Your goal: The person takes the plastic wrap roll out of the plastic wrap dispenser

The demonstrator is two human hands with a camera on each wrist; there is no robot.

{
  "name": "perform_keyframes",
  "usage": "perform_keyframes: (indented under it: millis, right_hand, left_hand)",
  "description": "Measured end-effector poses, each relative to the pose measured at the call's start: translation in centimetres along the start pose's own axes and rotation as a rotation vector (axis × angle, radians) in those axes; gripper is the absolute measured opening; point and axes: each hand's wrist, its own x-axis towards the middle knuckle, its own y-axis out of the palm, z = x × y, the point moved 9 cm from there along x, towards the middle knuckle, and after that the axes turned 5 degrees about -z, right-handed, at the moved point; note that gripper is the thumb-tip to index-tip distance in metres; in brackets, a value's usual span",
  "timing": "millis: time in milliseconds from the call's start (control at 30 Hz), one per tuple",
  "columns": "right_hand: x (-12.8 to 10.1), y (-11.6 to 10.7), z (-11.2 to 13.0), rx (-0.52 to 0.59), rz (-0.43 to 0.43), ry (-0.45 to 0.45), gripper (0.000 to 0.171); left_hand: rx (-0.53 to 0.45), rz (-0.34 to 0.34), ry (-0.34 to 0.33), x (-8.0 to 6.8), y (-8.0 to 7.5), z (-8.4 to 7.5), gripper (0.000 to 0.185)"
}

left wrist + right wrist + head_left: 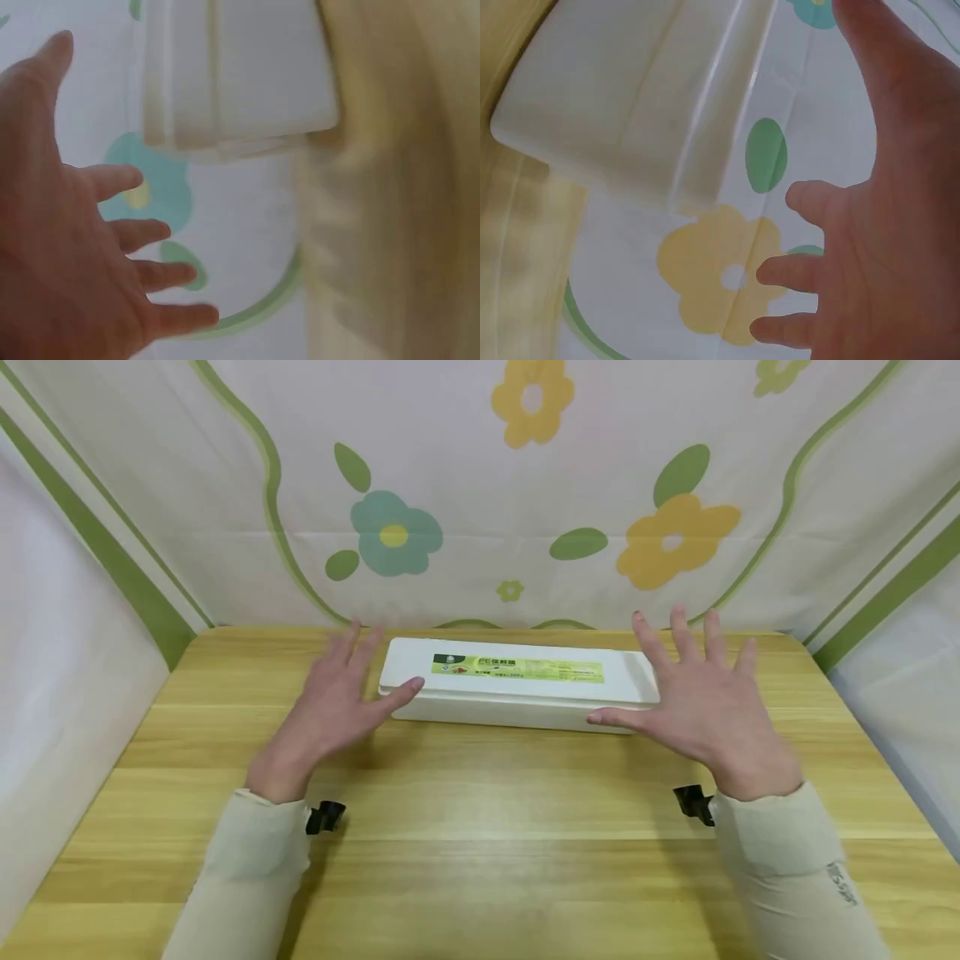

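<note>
White box (517,712), center of head view, lid (517,688) on, contents hidden. Your left hand (330,706) is at its left end, your right hand (708,710) at its right; both released, fingers spread.

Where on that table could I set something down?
The biggest bare patch of table lies between the two sleeves, nearer than the white box. Smaller patches lie outside each sleeve. The box's ends are crowded: the left hand and right hand spread there.
</note>
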Motion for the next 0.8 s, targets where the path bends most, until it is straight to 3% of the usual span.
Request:
perform_keyframes:
  millis: [167, 400, 567, 800]
  right_hand:
    - [0.5, 1.3, 0.7, 0.070, 0.035, -0.024, 0.139]
    - [1.1, 2.9, 1.6, 0.167, 0.071, -0.080, 0.143]
    - [1.4, 3.6, 2.4, 0.256, 0.040, -0.155, 0.132]
    - [1.6, 4.1, 2.7, 0.313, -0.029, -0.217, 0.115]
  left_hand:
    - [-0.141, 0.052, -0.008, 0.3, 1.8, 0.5, 0.113]
    - [-0.308, 0.032, 0.012, 1.0, 2.7, 1.0, 0.122]
    - [-0.481, 0.045, -0.005, 1.4, 3.4, 1.6, 0.117]
    - [-0.602, 0.073, -0.030, 2.1, 4.1, 2.5, 0.123]
